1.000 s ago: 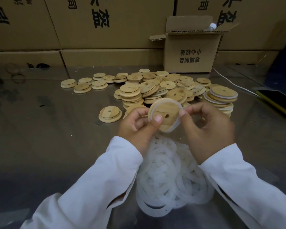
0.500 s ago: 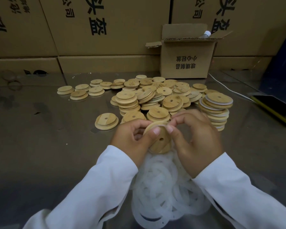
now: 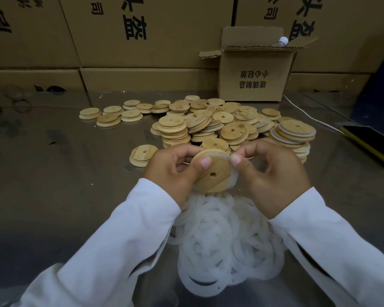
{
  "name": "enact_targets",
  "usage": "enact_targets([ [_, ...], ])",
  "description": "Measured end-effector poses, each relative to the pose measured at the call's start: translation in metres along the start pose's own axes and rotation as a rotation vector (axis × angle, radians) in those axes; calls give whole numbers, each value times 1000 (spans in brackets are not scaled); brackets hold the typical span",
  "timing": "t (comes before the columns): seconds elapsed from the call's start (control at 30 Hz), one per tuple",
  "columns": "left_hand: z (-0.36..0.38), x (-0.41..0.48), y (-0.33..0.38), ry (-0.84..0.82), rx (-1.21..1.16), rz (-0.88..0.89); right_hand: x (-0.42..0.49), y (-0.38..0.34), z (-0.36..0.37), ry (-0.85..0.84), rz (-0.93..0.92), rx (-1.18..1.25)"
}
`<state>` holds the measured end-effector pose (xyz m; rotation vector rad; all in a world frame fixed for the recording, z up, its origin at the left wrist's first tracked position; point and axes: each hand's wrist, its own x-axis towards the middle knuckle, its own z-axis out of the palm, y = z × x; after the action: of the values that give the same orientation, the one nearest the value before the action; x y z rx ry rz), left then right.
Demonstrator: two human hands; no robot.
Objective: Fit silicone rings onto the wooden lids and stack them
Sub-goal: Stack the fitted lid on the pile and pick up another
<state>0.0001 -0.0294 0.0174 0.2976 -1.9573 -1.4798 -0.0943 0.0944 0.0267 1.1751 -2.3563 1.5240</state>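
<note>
Both hands hold one round wooden lid [image 3: 211, 176] with a small centre hole, tilted toward me above the table. My left hand [image 3: 173, 171] grips its left edge, thumb on the face. My right hand [image 3: 273, 176] pinches a white silicone ring [image 3: 232, 176] at the lid's right rim. A heap of loose white rings [image 3: 226, 238] lies under my wrists. Behind sit a pile of bare wooden lids [image 3: 200, 125] and, at the right, a stack of ringed lids [image 3: 294, 136].
An open cardboard box [image 3: 253, 78] holding a bottle stands at the back, before a wall of large cartons [image 3: 142, 29]. A white cable [image 3: 308, 115] and a yellow-edged dark object [image 3: 368, 142] lie on the right of the shiny metal table [image 3: 53, 173].
The lid dropped lower and turned, so its flat face with the hole now faces me. My fingers have worked round its rim with the ring. The camera tilted slightly.
</note>
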Motion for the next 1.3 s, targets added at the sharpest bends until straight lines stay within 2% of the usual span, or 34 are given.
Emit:
enact_targets([
  [0.2,9,-5,-5,29,0,-14,-7,4,3,-4,38,93],
  [0.4,9,-4,-6,121,-82,-142,-11,6,6,79,-55,-49],
  [0.57,14,-6,-5,97,-170,-271,-10,9,6,106,-37,-96],
  [0.97,10,-6,-11,-73,-25,-82,-11,-1,3,74,-123,-80],
  [1.3,7,-4,-6,-124,-7,29,-4,2,-6,14,-52,1],
])
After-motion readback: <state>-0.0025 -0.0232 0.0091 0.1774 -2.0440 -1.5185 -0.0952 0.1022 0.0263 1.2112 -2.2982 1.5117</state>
